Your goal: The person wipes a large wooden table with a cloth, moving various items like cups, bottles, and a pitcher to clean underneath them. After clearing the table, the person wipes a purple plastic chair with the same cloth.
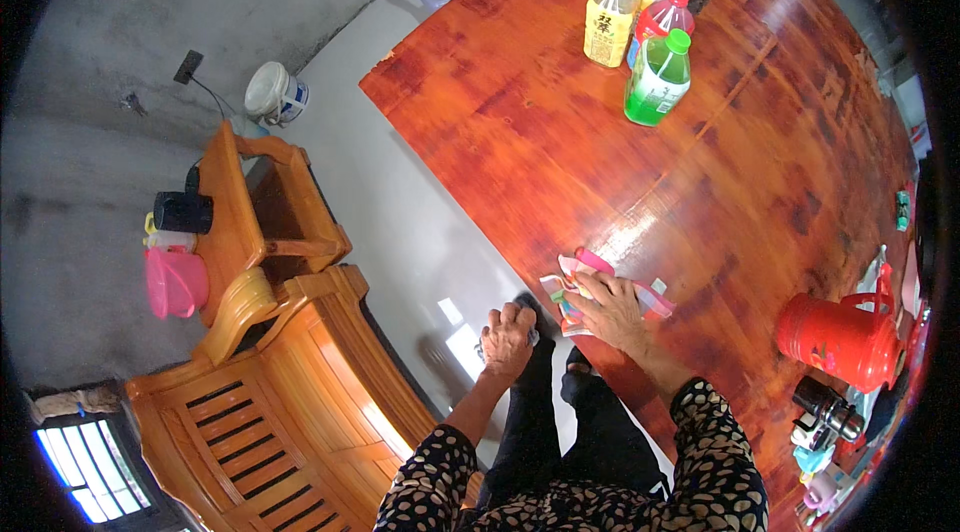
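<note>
My right hand (611,311) rests palm down on a pink, white and multicoloured cloth (652,299), which lies bunched near the edge of a reddish-brown wooden table (517,134). The fingers bend over the cloth and press it against the tabletop. My left hand (508,341) hangs beyond that edge, above the pale floor, with its fingers curled. A little of a crumpled greyish thing (533,338) shows beside the left fingers; most of it is hidden, so its kind is unclear.
Several drink bottles, among them a green one (658,78) and a yellow-labelled one (609,22), stand at the far end. A red thermos jug (832,341) and a dark flask (821,404) are at the right. Left are a wooden bench (262,442), side table (225,194) and bucket (274,93).
</note>
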Tool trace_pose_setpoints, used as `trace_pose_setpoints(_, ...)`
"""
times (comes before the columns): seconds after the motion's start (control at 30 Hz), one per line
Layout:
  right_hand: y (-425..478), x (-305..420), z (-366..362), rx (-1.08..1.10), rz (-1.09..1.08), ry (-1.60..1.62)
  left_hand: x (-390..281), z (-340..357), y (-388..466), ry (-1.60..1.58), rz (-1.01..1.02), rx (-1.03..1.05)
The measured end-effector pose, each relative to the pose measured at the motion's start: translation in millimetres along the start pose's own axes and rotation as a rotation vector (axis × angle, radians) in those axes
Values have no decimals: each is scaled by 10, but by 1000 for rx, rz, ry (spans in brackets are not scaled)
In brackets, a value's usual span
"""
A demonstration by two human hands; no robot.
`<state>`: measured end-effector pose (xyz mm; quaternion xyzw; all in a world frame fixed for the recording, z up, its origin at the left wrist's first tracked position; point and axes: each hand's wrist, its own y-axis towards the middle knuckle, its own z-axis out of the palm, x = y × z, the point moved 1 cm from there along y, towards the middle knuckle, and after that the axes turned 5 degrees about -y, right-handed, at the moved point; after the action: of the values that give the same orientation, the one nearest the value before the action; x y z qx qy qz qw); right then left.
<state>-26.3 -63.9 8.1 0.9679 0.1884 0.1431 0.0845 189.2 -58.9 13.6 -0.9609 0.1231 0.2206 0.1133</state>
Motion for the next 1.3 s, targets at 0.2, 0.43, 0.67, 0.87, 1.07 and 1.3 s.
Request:
trace_pose_setpoints(0.2, 998, -101, 235, -55, 4, 20, 297, -209, 613, 55, -20, -74)
trace_pose_setpoints(0.43, 2139, -326, 540, -68, 166, -40, 661, -667, 1426, 86, -34, -107)
trace_pose_setpoints(0.67, 2985, -754, 711, -122, 359, -131, 863, -906, 2098, 99, -53, 0)
trace_pose_setpoints(0.87, 3478, -1329, 827, -192, 598, -275, 936, -959, 2362, -5, -51, 195)
trace_pose_setpoints(1.07, 3558, -1125, 771, -64, 636, -225, 1073, -937, 2497, -148, -60, 305)
trace_pose_setpoints(1.3, 3268, -375, 808, 50, 217, -22, 997, -1074, 2599, -127, -113, 474)
